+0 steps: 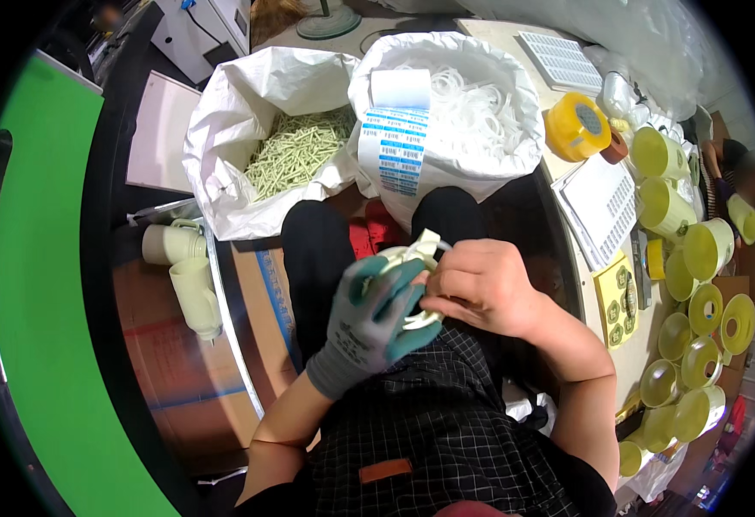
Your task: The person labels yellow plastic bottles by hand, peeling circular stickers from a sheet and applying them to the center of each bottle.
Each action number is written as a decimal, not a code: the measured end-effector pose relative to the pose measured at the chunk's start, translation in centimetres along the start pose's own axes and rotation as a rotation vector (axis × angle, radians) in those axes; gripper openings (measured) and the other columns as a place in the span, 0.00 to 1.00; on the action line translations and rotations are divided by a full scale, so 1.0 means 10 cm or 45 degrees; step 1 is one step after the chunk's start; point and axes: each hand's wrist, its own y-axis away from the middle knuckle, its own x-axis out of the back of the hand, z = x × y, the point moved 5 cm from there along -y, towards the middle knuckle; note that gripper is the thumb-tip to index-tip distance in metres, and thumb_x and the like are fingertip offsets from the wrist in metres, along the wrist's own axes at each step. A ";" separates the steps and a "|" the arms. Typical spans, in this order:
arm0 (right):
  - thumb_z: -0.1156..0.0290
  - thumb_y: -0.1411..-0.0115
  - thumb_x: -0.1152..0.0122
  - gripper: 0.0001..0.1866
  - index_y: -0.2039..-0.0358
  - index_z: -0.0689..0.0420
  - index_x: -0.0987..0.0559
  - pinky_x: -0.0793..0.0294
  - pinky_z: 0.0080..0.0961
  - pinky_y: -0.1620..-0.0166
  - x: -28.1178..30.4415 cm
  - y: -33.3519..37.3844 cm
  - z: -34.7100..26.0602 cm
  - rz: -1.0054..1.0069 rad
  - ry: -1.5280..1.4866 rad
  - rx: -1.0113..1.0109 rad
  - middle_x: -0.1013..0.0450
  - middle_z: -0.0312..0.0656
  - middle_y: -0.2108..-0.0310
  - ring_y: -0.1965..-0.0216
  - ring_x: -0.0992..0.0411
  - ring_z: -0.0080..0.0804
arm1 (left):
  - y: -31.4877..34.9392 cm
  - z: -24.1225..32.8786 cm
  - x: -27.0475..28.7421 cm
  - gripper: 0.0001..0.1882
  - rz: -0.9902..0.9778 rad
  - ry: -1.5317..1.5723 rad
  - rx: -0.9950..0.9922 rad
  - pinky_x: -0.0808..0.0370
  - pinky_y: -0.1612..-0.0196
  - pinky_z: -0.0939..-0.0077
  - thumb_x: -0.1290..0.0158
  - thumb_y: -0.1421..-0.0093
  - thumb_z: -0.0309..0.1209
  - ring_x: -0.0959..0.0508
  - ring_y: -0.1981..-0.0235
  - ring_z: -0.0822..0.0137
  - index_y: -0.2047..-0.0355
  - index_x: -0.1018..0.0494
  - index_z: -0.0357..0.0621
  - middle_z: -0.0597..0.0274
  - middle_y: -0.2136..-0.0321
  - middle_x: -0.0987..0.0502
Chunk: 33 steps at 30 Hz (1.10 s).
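Observation:
In front of my lap, my left hand (pixel 367 320), in a grey glove with green fingertips, grips a pale cream plastic lid (pixel 423 320). The lid is round, with a short tab sticking up at its far side. My right hand (pixel 483 289) is bare; its fingers are bent and pressed together against the lid's right side. A small whitish strip (pixel 444 246) shows by its knuckles. What the right fingertips pinch is hidden.
Beyond my knees stand a white sack of pale green rods (pixel 300 151) and a white sack of translucent rings (pixel 476 112), with a label roll (pixel 400 89) on it. Yellowish cups (pixel 709 250) and a tape roll (pixel 577 127) line the right table. Pale jugs (pixel 195 297) lie left.

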 end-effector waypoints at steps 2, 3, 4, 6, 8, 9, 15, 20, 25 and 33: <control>0.64 0.45 0.24 0.11 0.68 0.54 0.17 0.22 0.35 0.63 -0.07 0.05 -0.03 0.048 0.259 0.069 0.22 0.36 0.67 0.67 0.23 0.36 | 0.05 -0.08 0.02 0.28 0.046 -0.121 -0.054 0.23 0.45 0.51 0.30 0.50 0.48 0.25 0.47 0.50 0.54 0.19 0.45 0.59 0.51 0.26; 0.62 0.45 0.25 0.13 0.66 0.55 0.17 0.22 0.35 0.60 -0.10 0.05 -0.04 0.073 0.260 0.126 0.22 0.36 0.65 0.64 0.23 0.37 | 0.06 -0.11 0.02 0.27 0.016 -0.140 -0.067 0.23 0.47 0.51 0.29 0.51 0.48 0.25 0.48 0.50 0.57 0.20 0.45 0.59 0.53 0.26; 0.59 0.45 0.25 0.15 0.64 0.55 0.16 0.23 0.35 0.57 -0.15 0.02 -0.05 0.099 0.254 0.183 0.22 0.37 0.63 0.61 0.23 0.38 | 0.09 -0.14 0.03 0.26 -0.018 -0.162 -0.076 0.23 0.48 0.51 0.29 0.53 0.47 0.24 0.49 0.50 0.60 0.21 0.45 0.60 0.54 0.26; 0.54 0.46 0.25 0.20 0.61 0.56 0.16 0.24 0.34 0.52 -0.21 0.03 -0.10 0.075 0.229 0.203 0.22 0.38 0.59 0.56 0.25 0.38 | 0.09 -0.23 0.08 0.25 -0.017 -0.047 -0.006 0.24 0.50 0.52 0.28 0.54 0.47 0.26 0.50 0.49 0.64 0.22 0.45 0.60 0.56 0.27; 0.48 0.48 0.26 0.27 0.57 0.56 0.15 0.27 0.34 0.46 -0.24 0.04 -0.15 -0.019 0.205 0.150 0.22 0.40 0.55 0.49 0.26 0.39 | 0.15 -0.32 0.04 0.25 -0.082 -0.089 0.014 0.26 0.48 0.49 0.31 0.52 0.51 0.27 0.49 0.49 0.64 0.22 0.46 0.59 0.57 0.28; 0.48 0.51 0.24 0.26 0.60 0.56 0.16 0.27 0.35 0.48 -0.29 0.05 -0.15 -0.086 0.201 0.096 0.23 0.38 0.57 0.51 0.27 0.38 | 0.16 -0.35 0.01 0.24 -0.162 -0.122 0.015 0.27 0.46 0.47 0.32 0.50 0.53 0.28 0.48 0.49 0.64 0.22 0.47 0.59 0.57 0.28; 0.60 0.63 0.20 0.22 0.71 0.54 0.21 0.27 0.35 0.58 -0.43 0.06 -0.11 -0.155 0.122 -0.063 0.29 0.35 0.67 0.64 0.31 0.37 | -0.04 -0.20 0.13 0.23 -0.182 -0.394 -0.094 0.35 0.31 0.35 0.40 0.37 0.53 0.28 0.45 0.54 0.55 0.20 0.49 0.59 0.57 0.28; 0.58 0.61 0.20 0.21 0.73 0.56 0.22 0.23 0.34 0.61 -0.55 0.11 -0.14 0.022 0.153 0.011 0.30 0.37 0.69 0.66 0.31 0.38 | -0.13 -0.09 0.19 0.20 -0.348 -0.539 0.013 0.33 0.32 0.39 0.39 0.37 0.46 0.26 0.47 0.54 0.56 0.18 0.42 0.56 0.59 0.25; 0.53 0.56 0.23 0.22 0.75 0.56 0.25 0.26 0.32 0.66 -0.55 0.15 -0.15 0.075 0.198 0.064 0.30 0.38 0.69 0.70 0.34 0.38 | -0.43 -0.04 0.24 0.11 -0.373 -0.792 0.004 0.29 0.37 0.48 0.38 0.42 0.37 0.25 0.48 0.55 0.65 0.17 0.44 0.58 0.58 0.24; 0.50 0.55 0.24 0.23 0.73 0.54 0.24 0.29 0.33 0.66 -0.53 0.25 -0.11 0.172 0.195 0.004 0.29 0.36 0.68 0.70 0.34 0.38 | -0.41 -0.22 0.19 0.09 -0.510 -0.343 0.241 0.21 0.53 0.56 0.33 0.46 0.33 0.21 0.54 0.52 0.67 0.20 0.46 0.57 0.55 0.22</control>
